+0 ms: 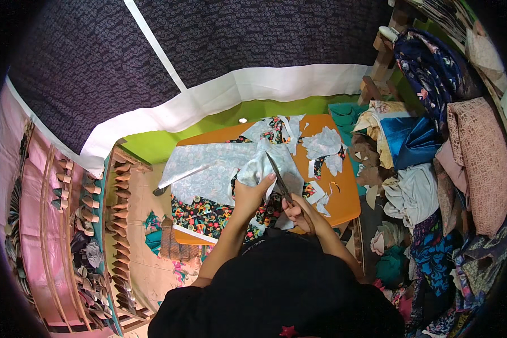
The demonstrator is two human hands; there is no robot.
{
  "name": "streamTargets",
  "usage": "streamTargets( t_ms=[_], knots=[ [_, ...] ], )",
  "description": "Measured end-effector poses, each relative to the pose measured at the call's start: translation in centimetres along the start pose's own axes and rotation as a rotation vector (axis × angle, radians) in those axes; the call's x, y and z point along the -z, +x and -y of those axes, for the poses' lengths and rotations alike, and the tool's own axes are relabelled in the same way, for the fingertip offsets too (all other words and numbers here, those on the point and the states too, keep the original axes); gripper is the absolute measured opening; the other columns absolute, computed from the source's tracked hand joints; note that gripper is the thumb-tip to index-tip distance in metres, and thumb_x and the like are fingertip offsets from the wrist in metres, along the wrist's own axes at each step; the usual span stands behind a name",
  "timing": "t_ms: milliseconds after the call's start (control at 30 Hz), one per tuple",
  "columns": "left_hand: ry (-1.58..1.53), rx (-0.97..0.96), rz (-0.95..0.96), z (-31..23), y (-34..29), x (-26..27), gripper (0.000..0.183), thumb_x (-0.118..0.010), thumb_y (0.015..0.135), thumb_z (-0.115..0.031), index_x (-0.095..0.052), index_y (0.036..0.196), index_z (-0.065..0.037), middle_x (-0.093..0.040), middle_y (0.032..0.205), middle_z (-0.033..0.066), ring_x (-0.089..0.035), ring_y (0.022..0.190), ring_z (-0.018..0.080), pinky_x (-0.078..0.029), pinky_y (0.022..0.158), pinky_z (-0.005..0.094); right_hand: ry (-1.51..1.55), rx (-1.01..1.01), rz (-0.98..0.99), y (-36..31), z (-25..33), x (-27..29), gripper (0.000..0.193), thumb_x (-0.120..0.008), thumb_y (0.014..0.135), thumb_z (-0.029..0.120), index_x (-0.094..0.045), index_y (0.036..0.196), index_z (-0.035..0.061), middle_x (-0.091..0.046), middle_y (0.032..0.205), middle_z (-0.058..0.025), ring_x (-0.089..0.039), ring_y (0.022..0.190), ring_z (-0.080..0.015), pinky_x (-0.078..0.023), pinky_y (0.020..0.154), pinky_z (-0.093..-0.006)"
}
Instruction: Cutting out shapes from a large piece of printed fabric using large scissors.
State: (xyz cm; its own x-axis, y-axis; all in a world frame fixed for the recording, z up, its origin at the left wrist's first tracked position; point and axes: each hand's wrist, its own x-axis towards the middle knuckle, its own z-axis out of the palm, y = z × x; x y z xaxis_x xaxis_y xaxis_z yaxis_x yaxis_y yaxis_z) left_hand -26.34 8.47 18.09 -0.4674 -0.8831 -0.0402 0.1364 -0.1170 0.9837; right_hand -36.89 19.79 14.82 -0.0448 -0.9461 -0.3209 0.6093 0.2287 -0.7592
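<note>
My left hand (250, 193) is closed on a bunched piece of fabric (256, 167), pale on the side that faces up, raised above the table. In my right hand (298, 210) is a pair of dark metal scissors (280, 179), fingers wrapped round the handles. The blades point up and away, against the right side of the raised fabric and just beside my left thumb. Beneath lies black printed fabric (203, 216) with colourful flowers, its pale reverse folded over much of it. Part of the scissor handles is hidden behind my right fingers.
The orange table (347, 198) carries several fabric offcuts (323, 143) on its right side. Piles of cloth (412, 192) crowd the right. Racks of shoe-shaped wooden pieces (120, 225) stand at the left. A dark patterned curtain (276, 39) with a white border hangs beyond the table.
</note>
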Motion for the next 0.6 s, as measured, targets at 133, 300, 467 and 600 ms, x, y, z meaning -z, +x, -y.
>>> streamTargets(
  t_ms=[133,300,467,600],
  knots=[
    [0.044,0.009,0.039,0.3,0.5,0.7,0.038,-0.067,0.069,-0.013,-0.052,0.099,0.005,-0.056,0.088,0.006,-0.05,0.075,0.012,-0.042,0.069,0.0252,-0.405,0.148,-0.01,0.2,-0.6,0.3,0.038,-0.058,0.069,0.04,-0.041,0.08,0.0083,-0.037,0.06,0.0046,-0.032,0.047,-0.0039,-0.025,0.04,-0.0177],
    [0.073,0.025,0.069,-0.2,0.4,0.6,0.039,-0.067,0.069,-0.013,-0.051,0.1,0.004,-0.056,0.089,0.0058,-0.051,0.077,0.012,-0.042,0.069,0.0254,-0.162,0.003,-0.014,0.2,-0.9,0.3,0.043,-0.059,0.067,0.045,-0.04,0.082,0.0099,-0.036,0.061,0.0055,-0.031,0.047,-0.0023,-0.024,0.04,-0.0172],
    [-0.022,0.055,0.085,-0.5,0.1,-0.2,0.039,-0.065,0.07,-0.007,-0.049,0.104,0.004,-0.056,0.092,0.0062,-0.05,0.082,0.0122,-0.041,0.074,0.0254,-0.318,0.186,-0.005,0.7,-2.3,1.2,0.057,-0.061,0.062,0.058,-0.041,0.084,0.0097,-0.035,0.061,0.0061,-0.029,0.049,-0.0022,-0.023,0.042,-0.017],
    [-0.064,0.045,0.105,-0.2,0.2,-0.1,0.04,-0.065,0.069,-0.006,-0.048,0.104,0.005,-0.055,0.095,0.0068,-0.05,0.083,0.0124,-0.041,0.075,0.0257,-0.364,0.164,-0.013,1.0,-2.5,1.8,0.062,-0.061,0.059,0.062,-0.041,0.083,0.009,-0.035,0.061,0.0059,-0.029,0.05,-0.0028,-0.023,0.043,-0.0167]
  ],
)
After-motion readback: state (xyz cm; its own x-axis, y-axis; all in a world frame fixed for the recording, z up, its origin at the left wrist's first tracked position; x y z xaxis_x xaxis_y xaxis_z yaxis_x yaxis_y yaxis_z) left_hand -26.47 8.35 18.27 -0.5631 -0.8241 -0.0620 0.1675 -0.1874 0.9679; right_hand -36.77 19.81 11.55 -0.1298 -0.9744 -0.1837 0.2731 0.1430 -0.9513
